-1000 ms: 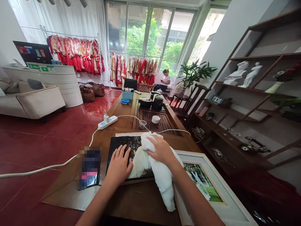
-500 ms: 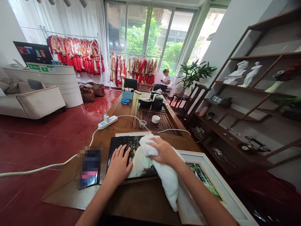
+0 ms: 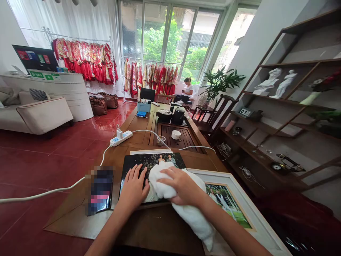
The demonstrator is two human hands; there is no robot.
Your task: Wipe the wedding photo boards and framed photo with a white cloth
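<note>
Head camera, and here's the action: the dark photo panel (image 3: 133, 160) lies on the wooden counter (image 3: 149, 227), right in front of the person, and both hands are on it! The left hand (image 3: 134, 186) is spread open, palm down on the panel's left part, gripping nothing, apparently there to steady it. Over on the right it's a different story: the right hand (image 3: 177, 186) has its grip closed round a bunched white cloth (image 3: 162, 176), pressed down on the panel's lower middle. The cloth's loose tail trails back toward the person, covering part of the left side of a framed picture (image 3: 229, 204) lying just beside.

So what's the score? This looks like wiping in full swing, somewhere in the middle, I'd judge. Up at the far edge the printed couple (image 3: 165, 159) shows clear of the cloth, and the dark upper left is bare too; whether those parts are done, I cannot tell. What sits beneath cloth and palm is hidden, so the left patch probably remains for a pass once that hand lifts. As for the framed picture, no hand is working on it, and nothing shows whether it's had its turn. Off to the left, a phone (image 3: 102, 193), partly blurred out, rests well clear of the cloth.
</note>
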